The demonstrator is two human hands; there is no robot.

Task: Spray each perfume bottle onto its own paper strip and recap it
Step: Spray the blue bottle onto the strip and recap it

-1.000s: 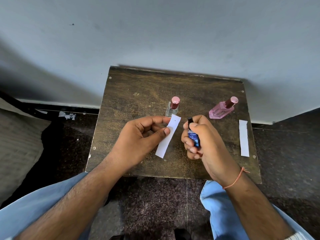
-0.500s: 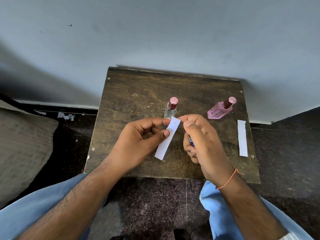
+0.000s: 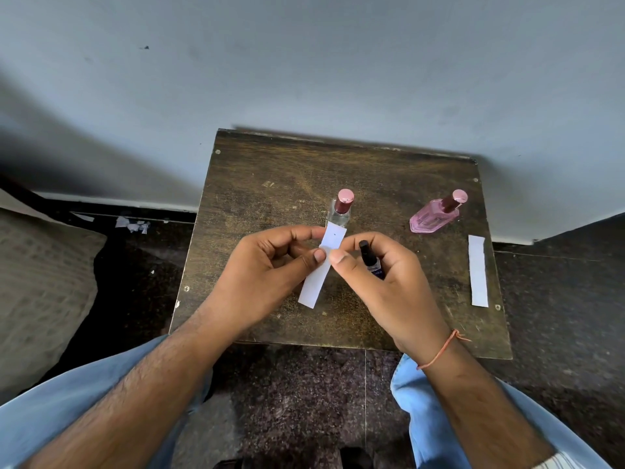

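Observation:
My left hand (image 3: 267, 275) pinches a white paper strip (image 3: 321, 272) between thumb and fingers, above the middle of a small dark wooden table (image 3: 270, 177). My right hand (image 3: 382, 282) grips a small dark blue bottle (image 3: 370, 262) with a black top, and its thumb touches the strip's right edge. A clear bottle with a pink cap (image 3: 341, 209) stands upright just behind the strip. A pink bottle with a pink cap (image 3: 436, 214) stands at the back right. A second paper strip (image 3: 478, 270) lies flat near the table's right edge.
The table stands against a pale blue wall (image 3: 304, 62). A cushion (image 3: 40, 286) lies on the dark floor at the left. Scraps of paper (image 3: 132, 225) lie by the skirting. My knees in blue jeans (image 3: 67, 401) frame the table's near edge.
My right hand pressed over the blue bottle's top beside the strip, then drew back a little; its black top shows again and the thumb now rests against the strip. The left hand stayed put.

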